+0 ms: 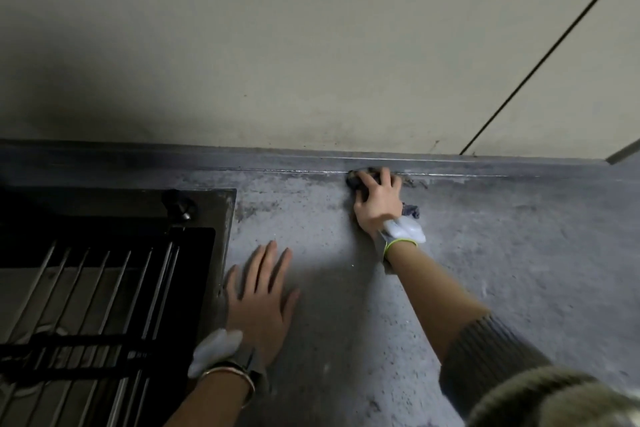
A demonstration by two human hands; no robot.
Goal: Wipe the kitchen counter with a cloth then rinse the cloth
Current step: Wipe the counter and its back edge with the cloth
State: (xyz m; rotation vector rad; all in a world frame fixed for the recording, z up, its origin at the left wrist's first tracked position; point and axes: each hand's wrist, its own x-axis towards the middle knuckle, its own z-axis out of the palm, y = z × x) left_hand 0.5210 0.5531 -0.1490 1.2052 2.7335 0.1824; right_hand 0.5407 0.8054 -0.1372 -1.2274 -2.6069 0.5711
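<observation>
Right hand (375, 206) is gripping a dark crumpled cloth (360, 180), pressing it at the rear seam of the grey speckled stone table (485, 270). Left hand (261, 291) is lying spread, flat. Risk: grime smearing along the seam, probably.

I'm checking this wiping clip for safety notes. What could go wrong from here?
1. The right hand presses the dark cloth into the seam below the wall; grime there may just smear along it.
2. A cloth tail trails behind the wrist and could drag dirt over the counter.
3. The left hand lies flat near the sink edge and might slip in.
</observation>
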